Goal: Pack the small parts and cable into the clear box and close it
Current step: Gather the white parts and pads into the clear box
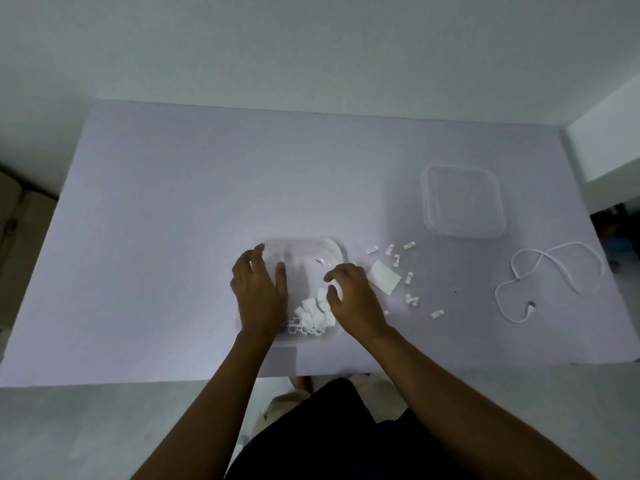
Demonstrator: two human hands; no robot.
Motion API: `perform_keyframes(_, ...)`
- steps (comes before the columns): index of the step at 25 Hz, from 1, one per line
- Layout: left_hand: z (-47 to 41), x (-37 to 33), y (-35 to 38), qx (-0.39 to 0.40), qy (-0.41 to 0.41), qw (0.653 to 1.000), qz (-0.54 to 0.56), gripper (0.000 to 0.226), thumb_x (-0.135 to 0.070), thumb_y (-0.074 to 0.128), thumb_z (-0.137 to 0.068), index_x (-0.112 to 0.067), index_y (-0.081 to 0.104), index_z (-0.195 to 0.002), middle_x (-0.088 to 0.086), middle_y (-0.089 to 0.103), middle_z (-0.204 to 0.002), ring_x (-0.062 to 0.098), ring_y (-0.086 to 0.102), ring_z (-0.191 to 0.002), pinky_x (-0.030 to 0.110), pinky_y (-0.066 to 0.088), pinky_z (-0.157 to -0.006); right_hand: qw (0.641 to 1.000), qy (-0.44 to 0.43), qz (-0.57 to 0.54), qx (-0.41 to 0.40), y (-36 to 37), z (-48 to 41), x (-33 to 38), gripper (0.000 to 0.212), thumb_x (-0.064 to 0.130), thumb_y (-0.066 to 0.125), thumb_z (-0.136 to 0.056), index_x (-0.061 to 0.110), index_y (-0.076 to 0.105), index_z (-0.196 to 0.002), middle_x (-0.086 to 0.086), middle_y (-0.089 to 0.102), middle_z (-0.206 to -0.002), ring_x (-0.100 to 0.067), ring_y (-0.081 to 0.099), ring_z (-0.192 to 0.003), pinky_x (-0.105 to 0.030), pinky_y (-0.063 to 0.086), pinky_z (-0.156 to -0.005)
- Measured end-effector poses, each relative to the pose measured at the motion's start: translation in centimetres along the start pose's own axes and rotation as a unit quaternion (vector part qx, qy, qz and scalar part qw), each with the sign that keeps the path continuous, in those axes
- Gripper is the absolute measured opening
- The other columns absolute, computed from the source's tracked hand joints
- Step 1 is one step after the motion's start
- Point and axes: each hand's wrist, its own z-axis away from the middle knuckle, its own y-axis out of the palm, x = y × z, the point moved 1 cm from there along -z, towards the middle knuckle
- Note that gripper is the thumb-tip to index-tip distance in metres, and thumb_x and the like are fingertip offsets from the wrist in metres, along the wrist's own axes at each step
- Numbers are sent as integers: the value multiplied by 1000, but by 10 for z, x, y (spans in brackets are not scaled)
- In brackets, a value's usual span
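The clear box point(329, 249) stands open on the table in front of me, with several small white parts point(311, 315) piled in its near end. My left hand point(259, 292) grips the box's left wall, thumb inside. My right hand point(353, 299) hovers over the box's right side with its fingers curled around what looks like a small white part. More small white parts point(410, 299) lie scattered on the table right of the box, beside a white card point(384, 277). A white cable point(550, 278) lies loosely looped at the far right. The clear lid point(462, 200) rests at the back right.
The pale purple table point(173, 220) ends in a front edge just below my forearms. A white block point(606, 143) stands past the table's right back corner. Dark objects point(613, 223) sit off the right edge.
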Motion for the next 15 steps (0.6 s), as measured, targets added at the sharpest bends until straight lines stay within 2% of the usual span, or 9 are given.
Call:
perform_keyframes(2,2,-27,12,21,72,996,44,37,-25,55,-96,-11,48,-130,12,52,-128,27,49,-119,41,43,-99,997,48,-1,-58,-18,10,-27,20,2,59,-86,14,64,-101,-2,59,-110,-15,49,-110,-18,41,-91)
perform_keyframes(3,3,-41,20,46,107,991,63,34,-21,55,-96,-10,50,-127,11,54,-125,26,52,-115,38,46,-96,995,78,4,-55,-25,16,-44,22,1,59,-86,14,65,-103,-3,59,-112,-16,49,-112,-17,39,-92)
perform_keyframes(5,6,-64,39,123,154,977,83,28,-17,54,-96,-12,53,-123,8,56,-120,23,58,-104,34,51,-87,993,114,32,-1,-32,29,-76,26,5,62,-87,15,66,-111,-4,60,-119,-20,49,-118,-18,38,-94)
perform_keyframes(8,22,-92,67,256,203,944,51,21,-17,55,-95,-13,60,-115,6,60,-111,21,63,-93,32,52,-80,986,116,53,108,-30,46,-108,33,13,68,-87,18,67,-120,-5,58,-127,-23,48,-122,-23,36,-98)
perform_keyframes(11,53,-115,103,366,224,901,-68,26,-15,56,-93,-9,58,-119,10,55,-118,25,56,-107,36,51,-87,981,98,72,150,-28,58,-130,28,14,65,-91,15,70,-118,-7,58,-131,-24,50,-122,-30,41,-102)
perform_keyframes(13,71,-121,122,375,199,889,-173,35,-8,54,-92,-7,50,-127,16,45,-131,32,45,-121,39,48,-94,985,99,54,133,-31,62,-145,20,12,66,-90,14,74,-108,-7,62,-120,-24,55,-113,-33,50,-93)
perform_keyframes(15,81,-120,134,350,136,892,-250,49,-4,51,-91,-6,36,-138,25,30,-145,43,30,-135,47,40,-107,989,92,32,111,-39,62,-157,15,10,69,-87,13,75,-100,-7,65,-108,-23,58,-103,-35,52,-86)
